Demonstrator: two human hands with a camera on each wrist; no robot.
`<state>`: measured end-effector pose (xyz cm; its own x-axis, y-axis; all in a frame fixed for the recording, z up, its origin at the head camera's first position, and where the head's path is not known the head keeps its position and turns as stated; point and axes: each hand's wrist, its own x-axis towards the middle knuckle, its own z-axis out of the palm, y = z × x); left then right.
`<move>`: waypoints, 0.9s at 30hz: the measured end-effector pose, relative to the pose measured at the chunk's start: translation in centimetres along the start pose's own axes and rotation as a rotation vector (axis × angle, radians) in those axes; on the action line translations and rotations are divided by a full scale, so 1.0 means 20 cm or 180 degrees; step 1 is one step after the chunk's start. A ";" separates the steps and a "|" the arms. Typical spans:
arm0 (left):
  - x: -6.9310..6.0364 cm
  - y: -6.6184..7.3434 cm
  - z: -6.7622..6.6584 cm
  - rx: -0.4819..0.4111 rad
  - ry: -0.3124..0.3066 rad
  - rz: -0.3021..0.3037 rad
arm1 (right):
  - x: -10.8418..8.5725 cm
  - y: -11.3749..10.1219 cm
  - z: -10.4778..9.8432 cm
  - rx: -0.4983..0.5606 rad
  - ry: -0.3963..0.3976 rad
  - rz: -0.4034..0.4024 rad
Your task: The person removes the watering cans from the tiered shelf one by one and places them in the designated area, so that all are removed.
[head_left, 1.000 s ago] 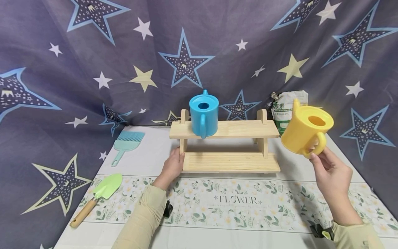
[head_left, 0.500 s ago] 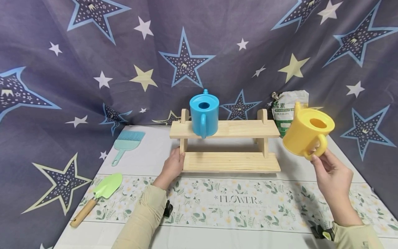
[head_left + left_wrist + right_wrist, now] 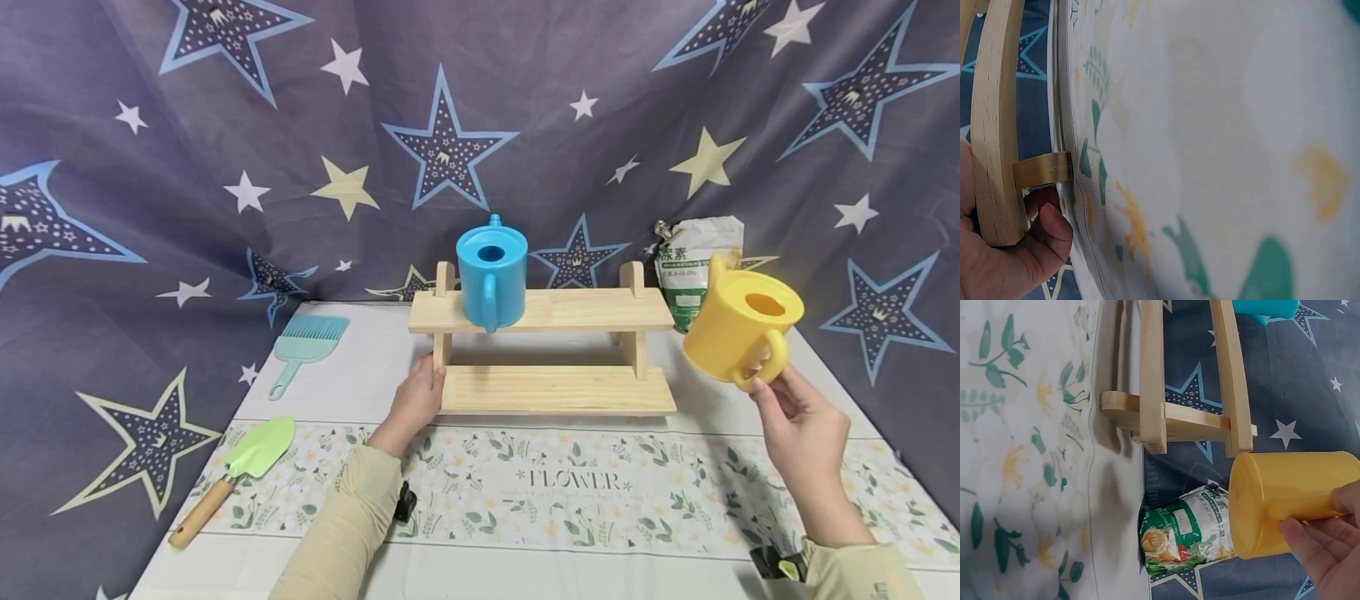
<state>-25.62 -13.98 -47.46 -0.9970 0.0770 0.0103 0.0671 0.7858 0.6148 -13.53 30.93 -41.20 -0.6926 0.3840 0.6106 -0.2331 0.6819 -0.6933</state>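
Note:
In the head view, a two-tier wooden shelf (image 3: pixel 555 392) stands on the table. My left hand (image 3: pixel 417 398) grips the left end of its lower board; in the left wrist view the fingers (image 3: pixel 1054 225) curl round that board's end. A blue watering can (image 3: pixel 492 279) sits upright on the upper board, towards the left. To the right of the shelf, my right hand (image 3: pixel 806 425) pinches the handle of a yellow watering can (image 3: pixel 731 321). That can hangs tilted above the table, its spout pointing away from me. In the right wrist view its base (image 3: pixel 1246 503) faces the shelf.
Behind the yellow can stands a white and green bag (image 3: pixel 682 275) with a clip on top, partly hidden. At the left lie a light-blue brush (image 3: pixel 303 346) and a green trowel (image 3: pixel 258 450) with a wooden handle. A starred curtain (image 3: pixel 570 50) hangs behind.
The yellow watering can has sunk slightly in my right hand, showing a little more of the bag behind it. The left hand, shelf and blue watering can have stayed in place.

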 end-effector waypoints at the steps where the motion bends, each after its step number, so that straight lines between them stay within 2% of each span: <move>1: 0.00 0.00 0.00 0.0001 -0.0001 0.0004 | 0.00 0.00 0.00 -0.0007 -0.0007 0.0008; 14: 0.00 0.00 0.00 -0.0014 -0.0004 -0.0015 | -0.03 0.06 0.01 0.0000 -0.0047 0.0011; 27: -0.01 0.01 -0.01 0.0004 -0.0011 -0.0021 | -0.06 0.08 0.04 -0.0104 -0.0134 0.0139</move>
<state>-25.51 -13.94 -47.25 -0.9973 0.0740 0.0036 0.0606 0.7871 0.6139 -13.61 31.13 -43.24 -0.7299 0.3878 0.5628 -0.1801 0.6852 -0.7057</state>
